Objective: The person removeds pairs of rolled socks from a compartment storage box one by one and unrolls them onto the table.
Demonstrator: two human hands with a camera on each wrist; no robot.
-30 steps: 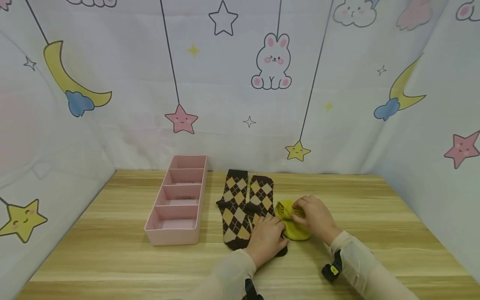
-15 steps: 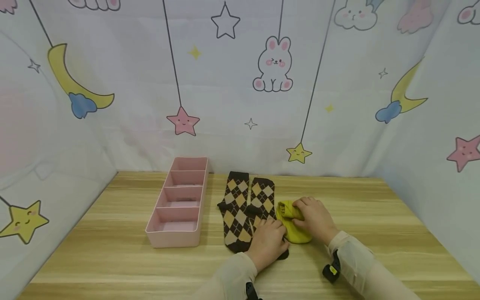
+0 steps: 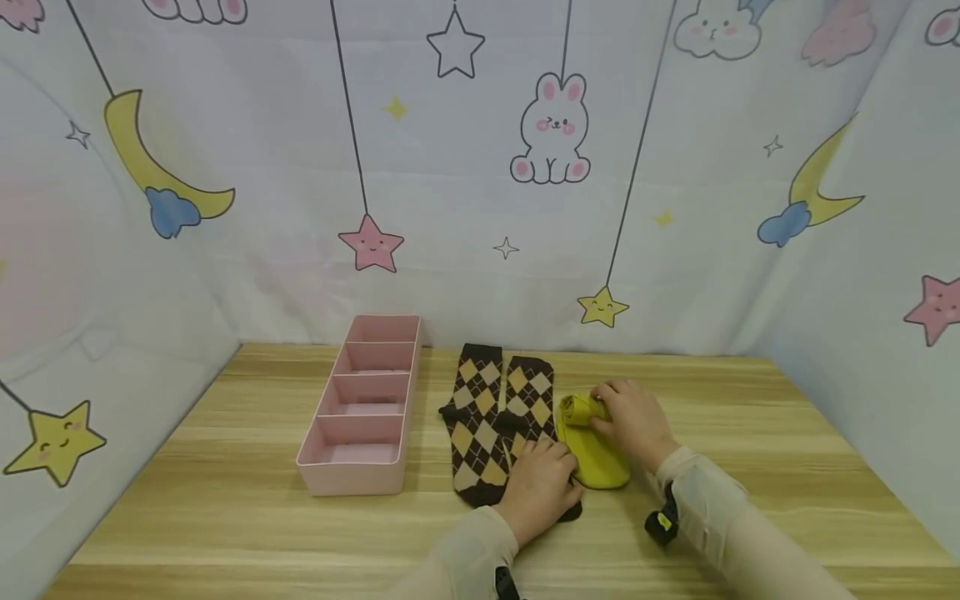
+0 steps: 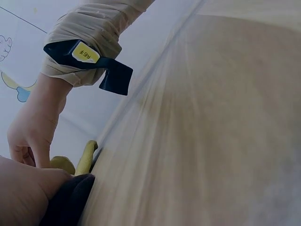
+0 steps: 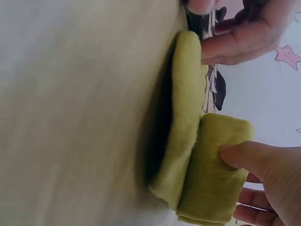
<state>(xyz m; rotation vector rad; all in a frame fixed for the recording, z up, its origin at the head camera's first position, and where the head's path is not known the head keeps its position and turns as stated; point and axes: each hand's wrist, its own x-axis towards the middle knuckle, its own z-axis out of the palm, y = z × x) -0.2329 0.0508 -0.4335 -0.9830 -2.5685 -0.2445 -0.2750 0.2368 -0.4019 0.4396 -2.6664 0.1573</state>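
A yellow-green sock (image 3: 597, 460) lies on the table, its far end turned into a roll and its toe end flat toward me. My right hand (image 3: 637, 422) grips the roll; in the right wrist view the thumb presses one side of the rolled part (image 5: 214, 172), with fingers behind it. My left hand (image 3: 540, 487) rests over the foot of an argyle sock (image 3: 528, 392), fingertips at the yellow-green sock's left edge. Another brown, tan and yellow argyle sock (image 3: 477, 442) lies flat to the left. Dark fabric (image 4: 70, 200) shows beneath my left hand in the left wrist view.
A pink organizer box (image 3: 356, 479) with several compartments stands on the wooden table (image 3: 225, 517), left of the socks. Behind the table hangs a white printed curtain (image 3: 465, 200), with side panels at left and right.
The far end of the yellow-green sock has gone from a loose bunch to a neater roll under my right hand. My left hand has stayed nearly in place, and the view has shifted slightly.
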